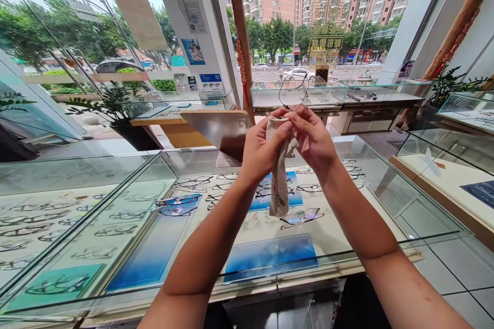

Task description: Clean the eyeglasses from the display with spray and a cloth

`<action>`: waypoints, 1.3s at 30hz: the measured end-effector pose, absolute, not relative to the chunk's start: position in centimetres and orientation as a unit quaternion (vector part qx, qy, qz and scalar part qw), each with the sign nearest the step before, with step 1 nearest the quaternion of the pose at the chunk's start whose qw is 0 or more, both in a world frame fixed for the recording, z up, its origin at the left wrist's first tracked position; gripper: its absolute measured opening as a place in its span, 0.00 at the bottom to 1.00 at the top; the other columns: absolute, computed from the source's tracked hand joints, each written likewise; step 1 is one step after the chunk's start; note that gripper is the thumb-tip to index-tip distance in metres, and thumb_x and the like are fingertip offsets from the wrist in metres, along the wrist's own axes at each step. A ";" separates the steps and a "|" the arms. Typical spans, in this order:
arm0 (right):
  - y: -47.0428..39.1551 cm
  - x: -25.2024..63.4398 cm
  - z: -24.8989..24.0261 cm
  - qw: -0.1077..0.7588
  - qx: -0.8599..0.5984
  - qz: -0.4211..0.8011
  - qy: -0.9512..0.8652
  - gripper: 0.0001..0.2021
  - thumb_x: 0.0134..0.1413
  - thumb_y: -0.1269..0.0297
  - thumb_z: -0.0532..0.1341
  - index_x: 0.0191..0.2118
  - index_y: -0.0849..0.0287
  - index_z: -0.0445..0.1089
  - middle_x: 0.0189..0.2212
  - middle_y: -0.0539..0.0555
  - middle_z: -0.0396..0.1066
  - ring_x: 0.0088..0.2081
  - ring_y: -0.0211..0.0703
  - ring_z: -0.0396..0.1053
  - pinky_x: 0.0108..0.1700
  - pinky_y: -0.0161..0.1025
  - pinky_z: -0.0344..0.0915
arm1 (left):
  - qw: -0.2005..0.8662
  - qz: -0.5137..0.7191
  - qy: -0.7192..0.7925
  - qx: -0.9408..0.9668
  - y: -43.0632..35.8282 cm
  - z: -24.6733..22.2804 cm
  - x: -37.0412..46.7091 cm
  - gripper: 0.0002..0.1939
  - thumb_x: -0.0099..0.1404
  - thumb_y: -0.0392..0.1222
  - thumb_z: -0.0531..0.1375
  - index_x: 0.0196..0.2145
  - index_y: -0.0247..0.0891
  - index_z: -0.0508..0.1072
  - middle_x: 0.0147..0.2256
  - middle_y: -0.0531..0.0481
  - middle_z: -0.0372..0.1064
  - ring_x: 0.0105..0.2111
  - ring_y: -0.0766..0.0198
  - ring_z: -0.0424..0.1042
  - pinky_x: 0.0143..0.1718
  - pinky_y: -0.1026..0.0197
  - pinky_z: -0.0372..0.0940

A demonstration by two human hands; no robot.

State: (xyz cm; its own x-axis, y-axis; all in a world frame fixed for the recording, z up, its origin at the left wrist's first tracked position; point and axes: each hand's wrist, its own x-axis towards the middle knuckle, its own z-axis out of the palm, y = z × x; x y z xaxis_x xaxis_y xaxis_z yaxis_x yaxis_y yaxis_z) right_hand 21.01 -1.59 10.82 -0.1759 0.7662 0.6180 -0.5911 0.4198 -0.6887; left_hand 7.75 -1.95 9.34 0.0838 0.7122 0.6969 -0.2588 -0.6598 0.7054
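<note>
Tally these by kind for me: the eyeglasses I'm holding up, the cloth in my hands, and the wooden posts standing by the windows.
Held-up eyeglasses: 1
Cloth: 1
Wooden posts: 2
Total: 4

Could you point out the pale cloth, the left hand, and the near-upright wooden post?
Pale cloth (278, 187): head view, on its hanging lower part.
Left hand (261, 150): head view, on the back of the hand.
Wooden post (238, 18): head view, on its bare upper wood.

Matt pale cloth (279, 185); glossy glass display case (339, 262).
</note>
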 end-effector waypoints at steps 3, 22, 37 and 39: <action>-1.8 21.3 11.1 0.641 -0.091 0.514 -0.562 0.14 0.52 0.54 0.78 0.32 0.52 0.75 0.42 0.49 0.83 0.47 0.43 0.78 0.60 0.44 0.75 | 0.397 0.650 0.164 0.626 -1.6 9.3 7.8 0.20 0.68 0.59 0.71 0.46 0.39 0.84 0.36 0.51 0.78 0.34 0.65 0.73 0.37 0.63 0.68; -1.9 21.3 11.3 0.635 -0.130 0.522 -0.555 0.14 0.51 0.54 0.78 0.33 0.51 0.76 0.42 0.50 0.82 0.49 0.45 0.77 0.60 0.46 0.75 | 0.332 0.642 0.207 0.660 -1.7 9.5 7.3 0.22 0.66 0.61 0.71 0.43 0.38 0.82 0.33 0.51 0.75 0.30 0.65 0.69 0.33 0.63 0.65; -1.4 22.8 11.7 0.619 -0.170 0.528 -0.556 0.13 0.51 0.53 0.77 0.32 0.52 0.76 0.38 0.50 0.79 0.43 0.44 0.76 0.50 0.42 0.76 | 0.445 0.497 0.150 0.730 -2.3 11.1 5.5 0.24 0.58 0.55 0.78 0.44 0.37 0.82 0.36 0.48 0.75 0.35 0.63 0.71 0.38 0.62 0.68; -1.4 22.4 11.5 0.618 -0.168 0.526 -0.559 0.13 0.52 0.53 0.77 0.32 0.52 0.76 0.38 0.50 0.79 0.44 0.44 0.76 0.52 0.42 0.76 | 0.429 0.540 0.163 0.706 -2.3 10.7 6.1 0.24 0.57 0.56 0.78 0.42 0.37 0.81 0.34 0.50 0.74 0.32 0.64 0.69 0.36 0.63 0.66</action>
